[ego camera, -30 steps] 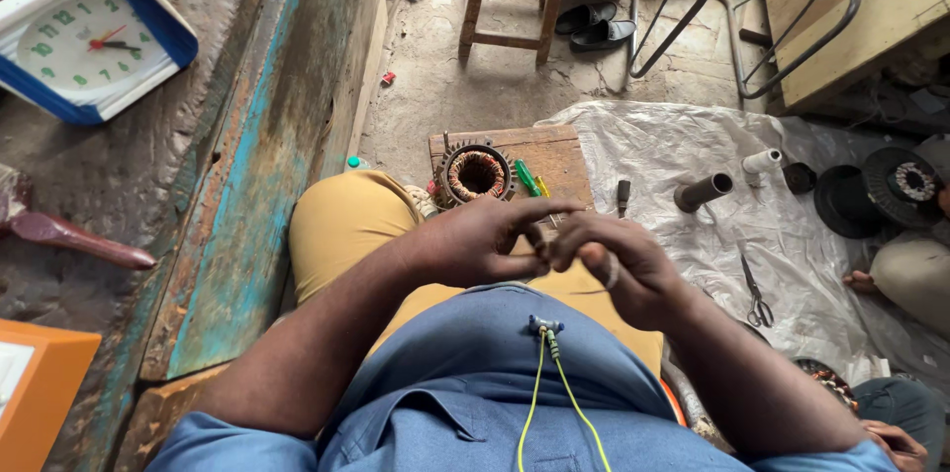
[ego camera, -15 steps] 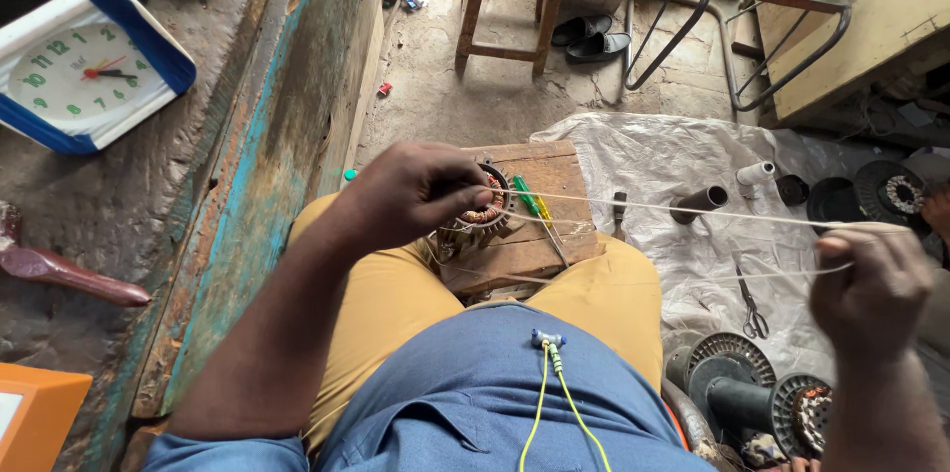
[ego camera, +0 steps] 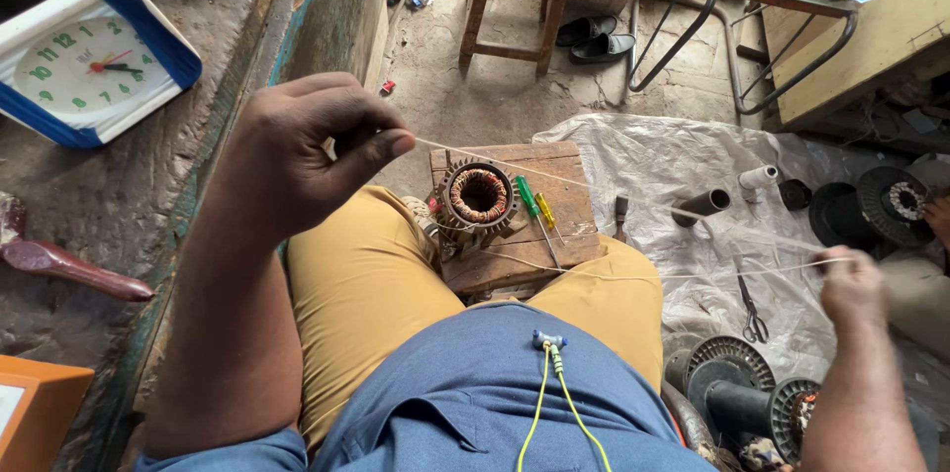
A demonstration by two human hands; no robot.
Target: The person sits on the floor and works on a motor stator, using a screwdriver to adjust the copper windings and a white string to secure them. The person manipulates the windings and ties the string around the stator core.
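Two hands now stand well apart where a second ago we had them bunched together over our lap, and half a second ago they had only begun to separate. Our left hand [ego camera: 302, 150] has risen close to the camera, thumb and forefinger pressed together on a thin white string [ego camera: 515, 163]. Our right hand [ego camera: 853, 286] has swung out over the plastic sheet [ego camera: 653, 160], fist closed around the other stretch of that string. The string runs taut in two lines between the hands, and one line dips toward the motor stator [ego camera: 479, 197], though we cannot tell just where it is caught on it. The stator sits with its copper coil facing up on a small wooden board [ego camera: 574, 220] resting across our knees, a green screwdriver [ego camera: 531, 205] lying just beside it.

We judge from the widening that a fresh length of string has been drawn out and pulled tight, which fits lacing or tying down the winding; the tension looks held, not slack.

On the sheet lie scissors [ego camera: 749, 304] and a short grey pipe [ego camera: 705, 205], with other motor parts [ego camera: 737, 388] near our right knee. A blue-rimmed clock [ego camera: 84, 61] rests on the ledge at our left.
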